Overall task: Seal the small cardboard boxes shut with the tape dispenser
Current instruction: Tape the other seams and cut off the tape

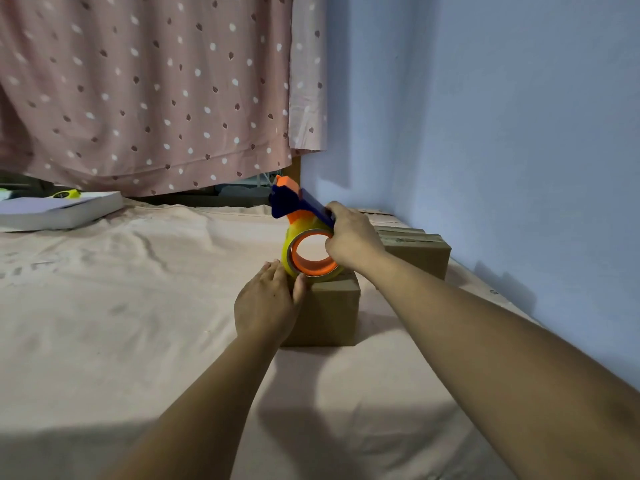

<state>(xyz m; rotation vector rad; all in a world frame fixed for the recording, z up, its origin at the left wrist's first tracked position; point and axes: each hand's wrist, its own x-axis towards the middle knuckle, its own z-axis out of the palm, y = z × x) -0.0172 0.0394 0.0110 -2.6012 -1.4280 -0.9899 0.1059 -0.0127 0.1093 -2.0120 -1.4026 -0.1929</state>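
a small cardboard box (329, 313) sits on a bed covered with a pale pink sheet (138, 306), its top flaps down, so nothing inside it shows. the left hand (268, 303) lies flat against the box's upper left edge, fingers stretched forward and thumb touching the top near corner; its grip is open, pressing rather than holding. the tape dispenser (304, 230) rests on top of the box, tilted up and away: blue handle, orange hub, and a yellowish tape roll (289, 252) whose lower rim touches the box lid. the right hand (353, 237) comes in from the right with the forearm angled across the frame, its grip closed around the blue handle just above the roll. behind and to the right, near the blue wall (502, 133), more cardboard boxes (419, 251) stand in a row, lids closed, tape across at least the nearest one. at far left a white flat box (59, 211) lies on the sheet under a spotted pink curtain (145, 91)
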